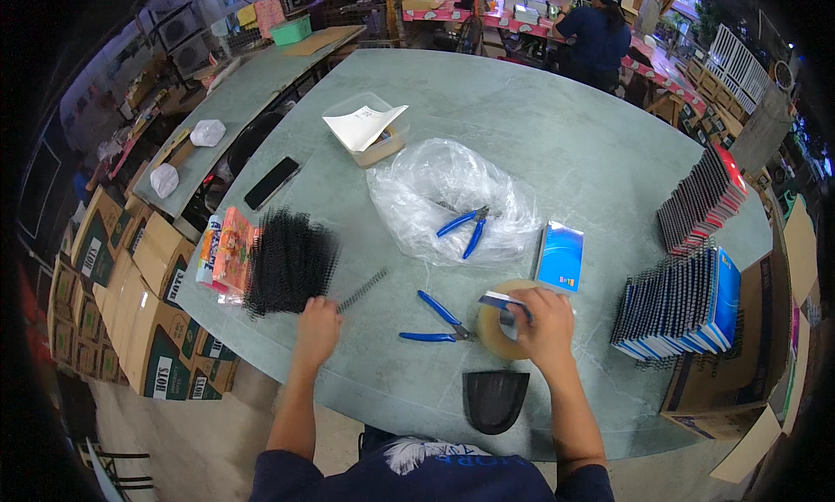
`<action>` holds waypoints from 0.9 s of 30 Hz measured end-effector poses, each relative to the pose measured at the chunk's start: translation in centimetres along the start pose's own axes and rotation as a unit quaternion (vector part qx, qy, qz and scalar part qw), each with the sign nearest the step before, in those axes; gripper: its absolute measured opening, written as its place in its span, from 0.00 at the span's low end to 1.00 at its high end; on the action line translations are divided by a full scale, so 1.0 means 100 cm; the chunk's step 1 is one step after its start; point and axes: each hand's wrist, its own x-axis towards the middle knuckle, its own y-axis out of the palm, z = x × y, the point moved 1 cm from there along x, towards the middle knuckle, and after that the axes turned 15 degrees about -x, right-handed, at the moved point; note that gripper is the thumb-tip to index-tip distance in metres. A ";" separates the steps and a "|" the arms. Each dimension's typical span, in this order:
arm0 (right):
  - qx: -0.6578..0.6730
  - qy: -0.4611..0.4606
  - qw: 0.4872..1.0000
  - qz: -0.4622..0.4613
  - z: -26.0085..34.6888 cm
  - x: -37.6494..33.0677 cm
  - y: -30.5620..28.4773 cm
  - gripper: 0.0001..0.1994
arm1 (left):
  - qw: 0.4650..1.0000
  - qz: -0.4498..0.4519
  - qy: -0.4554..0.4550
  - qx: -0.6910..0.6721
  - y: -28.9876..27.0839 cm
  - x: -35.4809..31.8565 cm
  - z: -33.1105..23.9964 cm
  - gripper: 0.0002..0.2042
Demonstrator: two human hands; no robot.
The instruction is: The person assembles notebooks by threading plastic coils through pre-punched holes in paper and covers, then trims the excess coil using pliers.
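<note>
My left hand (318, 326) is closed at the near edge of a pile of black spiral binding coils (291, 263). A single coil (362, 291) runs up and to the right from its fingertips. My right hand (546, 324) grips a thin white-and-blue notebook (503, 303), seen nearly edge-on, above a roll of clear tape (497, 335). Blue-handled pliers (439, 321) lie open just left of the roll. A blue-covered notebook (559, 257) lies flat beyond my right hand. A dark, rounded tray-like piece (495, 401) sits near the table's front edge.
A clear plastic bag (448, 197) with more blue pliers (470, 230) on it fills mid-table. Behind are a plastic tub (383, 150) and a phone (271, 184). Spiral-bound notebooks (674, 306) stand at right, by an open carton (739, 363). Boxes (143, 302) are stacked left.
</note>
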 end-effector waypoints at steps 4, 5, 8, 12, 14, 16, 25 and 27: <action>-0.019 -0.008 1.000 0.020 0.002 0.002 0.008 0.09 | 0.999 0.025 -0.026 0.025 -0.007 -0.014 -0.028 0.13; -0.010 -0.008 0.999 0.031 0.002 0.003 0.008 0.08 | 0.996 0.054 -0.068 0.025 -0.011 -0.012 -0.035 0.13; -0.006 -0.006 1.000 0.029 0.001 0.004 0.006 0.09 | 0.998 0.055 -0.026 0.000 -0.005 0.012 -0.052 0.11; 0.015 -0.018 0.999 0.048 -0.003 0.007 0.002 0.10 | 0.997 0.018 -0.072 -0.019 0.036 0.054 -0.059 0.12; 0.085 -0.009 0.996 0.022 -0.003 0.007 0.000 0.12 | 1.000 -0.013 0.027 -0.008 0.042 0.066 -0.056 0.11; 0.061 -0.017 0.998 0.017 -0.005 0.005 0.006 0.11 | 0.973 0.033 -0.010 -0.227 0.038 0.068 -0.077 0.09; -0.015 0.046 0.998 0.030 0.009 0.007 0.014 0.09 | 0.682 0.115 -0.009 -0.722 0.028 0.056 -0.131 0.12; -0.027 0.067 0.997 0.009 0.017 0.010 0.016 0.10 | 0.678 0.111 0.001 -0.726 0.029 0.056 -0.134 0.12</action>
